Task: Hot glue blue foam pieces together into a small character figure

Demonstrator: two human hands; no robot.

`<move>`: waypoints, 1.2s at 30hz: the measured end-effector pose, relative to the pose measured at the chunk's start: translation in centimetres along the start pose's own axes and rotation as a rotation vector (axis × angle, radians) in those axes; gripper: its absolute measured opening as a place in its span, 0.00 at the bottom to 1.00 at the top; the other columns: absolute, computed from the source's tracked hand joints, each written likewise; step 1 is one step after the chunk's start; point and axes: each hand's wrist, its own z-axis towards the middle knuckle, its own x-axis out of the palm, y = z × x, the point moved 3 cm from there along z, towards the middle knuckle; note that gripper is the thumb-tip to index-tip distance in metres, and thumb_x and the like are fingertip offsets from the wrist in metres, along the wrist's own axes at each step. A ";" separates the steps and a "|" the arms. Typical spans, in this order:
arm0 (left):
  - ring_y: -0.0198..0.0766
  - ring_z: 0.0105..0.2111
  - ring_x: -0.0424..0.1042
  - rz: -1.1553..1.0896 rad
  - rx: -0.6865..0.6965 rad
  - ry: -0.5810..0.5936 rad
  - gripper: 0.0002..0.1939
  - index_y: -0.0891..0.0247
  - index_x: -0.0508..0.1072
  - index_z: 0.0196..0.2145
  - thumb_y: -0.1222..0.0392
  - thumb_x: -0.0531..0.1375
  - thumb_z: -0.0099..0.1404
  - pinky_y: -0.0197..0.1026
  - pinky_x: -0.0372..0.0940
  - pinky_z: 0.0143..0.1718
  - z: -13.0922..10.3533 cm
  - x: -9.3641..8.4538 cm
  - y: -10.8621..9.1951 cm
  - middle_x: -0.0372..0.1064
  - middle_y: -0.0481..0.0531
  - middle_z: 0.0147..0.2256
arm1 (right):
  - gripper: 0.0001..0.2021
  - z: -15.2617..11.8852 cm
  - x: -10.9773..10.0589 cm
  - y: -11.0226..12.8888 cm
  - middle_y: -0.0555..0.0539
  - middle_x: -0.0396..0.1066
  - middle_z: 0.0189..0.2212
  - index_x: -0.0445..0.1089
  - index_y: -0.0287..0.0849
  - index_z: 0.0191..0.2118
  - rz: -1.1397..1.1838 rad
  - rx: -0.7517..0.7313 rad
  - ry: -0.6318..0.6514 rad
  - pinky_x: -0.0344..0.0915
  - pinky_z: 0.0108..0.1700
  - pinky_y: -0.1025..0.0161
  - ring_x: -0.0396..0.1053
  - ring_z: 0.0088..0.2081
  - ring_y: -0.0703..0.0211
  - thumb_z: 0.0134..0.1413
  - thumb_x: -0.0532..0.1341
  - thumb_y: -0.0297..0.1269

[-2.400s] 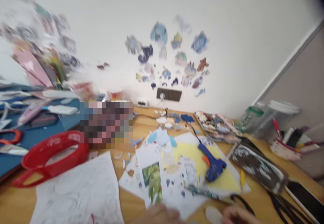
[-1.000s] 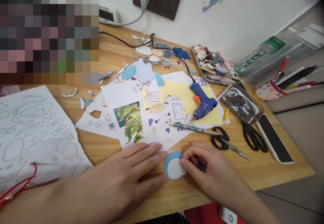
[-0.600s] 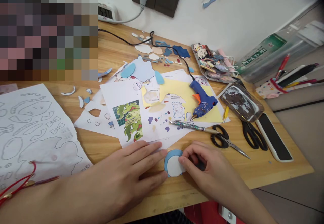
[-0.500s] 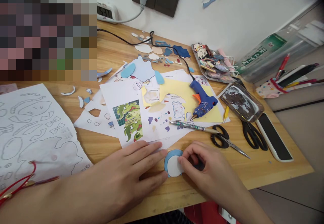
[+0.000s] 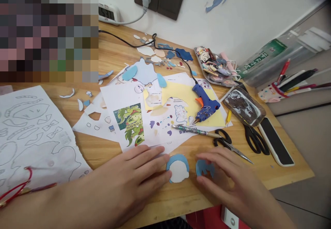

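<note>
A round paper cutout [image 5: 179,171], white with a blue band over its top and left side, lies near the table's front edge. My left hand [image 5: 139,177] rests flat with fingers stretched out, its fingertips at the cutout's left edge. To the right of it is a blue hair-shaped piece [image 5: 203,167] with jagged points. Around that piece my right hand [image 5: 224,177] is curved, thumb and fingers apart at its lower and upper edges; the hand partly covers its right side.
A blue glue gun [image 5: 206,103] lies on yellow paper, near a pen [image 5: 191,129], scissors [image 5: 231,144] and a phone [image 5: 276,141]. Paper templates [image 5: 33,129] are at left; small cutouts [image 5: 156,59] are scattered behind. A tray of cutouts [image 5: 217,67] stands by the wall.
My right hand has let go of the round cutout's right edge and moved right, its fingers opening around the blue jagged piece. My left hand has stayed at the round cutout.
</note>
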 end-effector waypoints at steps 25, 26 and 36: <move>0.42 0.60 0.49 0.084 -0.039 -0.015 0.30 0.71 0.43 0.61 0.70 0.48 0.64 0.46 0.48 0.59 -0.7 0.5 -0.2 0.49 0.57 0.60 | 0.07 3.4 0.4 -1.2 0.53 0.69 0.25 0.68 0.43 0.30 0.921 0.315 0.199 0.66 0.29 0.69 0.68 0.26 0.66 0.42 0.66 0.35; 0.42 0.60 0.48 0.080 -0.044 -0.015 0.30 0.71 0.42 0.61 0.70 0.48 0.64 0.46 0.48 0.59 -0.7 0.5 -0.2 0.49 0.57 0.60 | 0.08 3.9 0.7 -0.9 0.53 0.69 0.25 0.68 0.42 0.30 0.926 0.295 0.233 0.66 0.30 0.69 0.68 0.27 0.66 0.42 0.67 0.35; 0.43 0.60 0.49 0.070 -0.061 0.020 0.30 0.71 0.42 0.61 0.70 0.48 0.63 0.49 0.52 0.57 -0.6 0.5 -0.2 0.49 0.58 0.60 | 0.09 6.2 1.3 0.0 0.52 0.71 0.25 0.67 0.41 0.35 0.860 0.239 0.398 0.64 0.33 0.67 0.68 0.29 0.66 0.45 0.64 0.31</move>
